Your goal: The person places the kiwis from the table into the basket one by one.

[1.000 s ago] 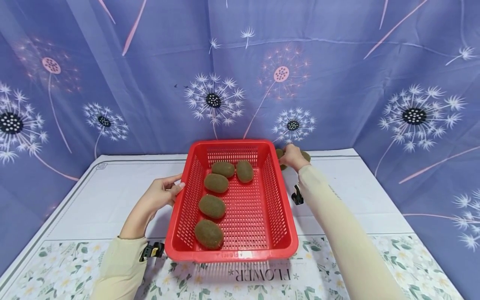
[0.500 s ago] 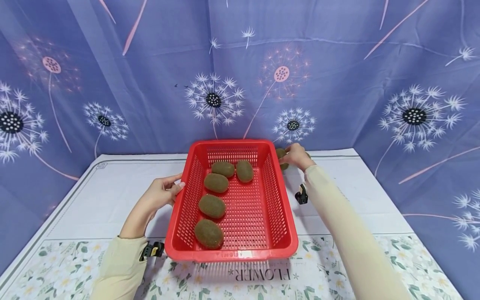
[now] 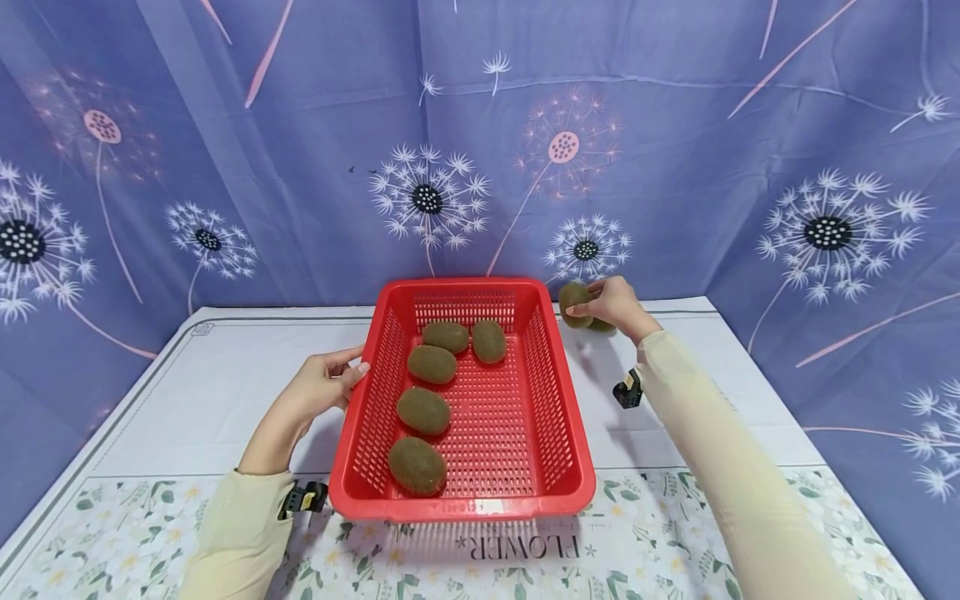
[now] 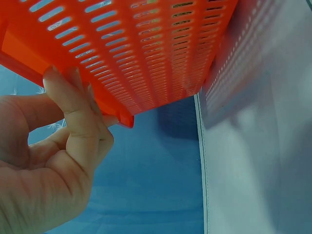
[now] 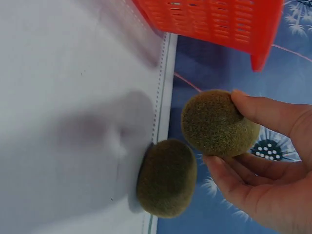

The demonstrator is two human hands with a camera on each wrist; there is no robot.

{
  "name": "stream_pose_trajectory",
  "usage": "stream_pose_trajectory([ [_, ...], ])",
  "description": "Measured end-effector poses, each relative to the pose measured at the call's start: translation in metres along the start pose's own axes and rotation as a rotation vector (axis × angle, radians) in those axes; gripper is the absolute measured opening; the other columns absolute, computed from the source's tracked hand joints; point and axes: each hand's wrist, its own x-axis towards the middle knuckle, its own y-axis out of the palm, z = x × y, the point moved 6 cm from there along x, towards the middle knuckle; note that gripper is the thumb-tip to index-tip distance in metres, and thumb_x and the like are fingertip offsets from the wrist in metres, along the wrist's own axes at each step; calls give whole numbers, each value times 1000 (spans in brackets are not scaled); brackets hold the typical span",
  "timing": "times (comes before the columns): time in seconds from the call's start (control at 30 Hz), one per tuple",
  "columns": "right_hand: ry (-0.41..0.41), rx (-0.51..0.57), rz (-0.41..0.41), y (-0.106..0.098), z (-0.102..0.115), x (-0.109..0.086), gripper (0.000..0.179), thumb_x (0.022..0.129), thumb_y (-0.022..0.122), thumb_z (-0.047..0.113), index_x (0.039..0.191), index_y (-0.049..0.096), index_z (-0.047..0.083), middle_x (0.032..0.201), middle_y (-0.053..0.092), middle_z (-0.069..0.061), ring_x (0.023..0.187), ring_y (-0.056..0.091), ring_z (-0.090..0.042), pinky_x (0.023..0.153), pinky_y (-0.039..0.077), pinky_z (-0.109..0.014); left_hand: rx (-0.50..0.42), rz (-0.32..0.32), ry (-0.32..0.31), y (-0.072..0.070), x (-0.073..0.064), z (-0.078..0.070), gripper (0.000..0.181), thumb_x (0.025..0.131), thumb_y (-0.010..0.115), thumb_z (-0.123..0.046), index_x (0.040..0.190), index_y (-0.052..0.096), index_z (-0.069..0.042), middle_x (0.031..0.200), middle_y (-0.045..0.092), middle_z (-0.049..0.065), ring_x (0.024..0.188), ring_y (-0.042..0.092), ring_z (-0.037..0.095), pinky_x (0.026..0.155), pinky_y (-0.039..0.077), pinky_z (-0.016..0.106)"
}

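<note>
My right hand (image 3: 619,307) pinches a brown fuzzy kiwi (image 5: 214,124) between thumb and fingertips, raised just right of the basket's far corner. A second kiwi (image 5: 166,179) lies on the table below it, partly covered by the held one in the head view. In the middle stands a red perforated plastic basket (image 3: 480,509). Its left rim is gripped by my left hand (image 3: 321,387), whose thumb and fingers close on the edge in the left wrist view. Several kiwis sit inside, mostly lined up along the left, with one kiwi (image 3: 490,342) at the back centre.
A white cloth with a floral front strip covers the table (image 3: 697,367). Right behind the table's far edge hangs a purple dandelion-print curtain (image 3: 480,200), which also rises at both sides. The right half of the basket floor shows bare mesh.
My right hand has lifted a kiwi off the table and moved slightly right and up with it, away from the basket's side. The left hand and basket have stayed put.
</note>
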Motion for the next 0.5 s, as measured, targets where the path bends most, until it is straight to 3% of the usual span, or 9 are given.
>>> stream_pose_trajectory([
  [0.27,-5,109,-44,-15,4,-11,66,81,78,20,133,50,-9,125,56,-29,115,54,-40,98,45,-46,1,3,-1,0,0,-1,53,101,51,-17,149,33,-1,88,59,12,65,63,14,61,56,30],
  [0.5,-65,241,-81,-19,20,-24,64,82,78,22,133,51,-6,123,59,-25,112,58,-33,92,49,-39,-1,3,-1,0,0,-1,52,101,50,-17,149,33,-1,87,59,11,64,63,13,61,56,30],
])
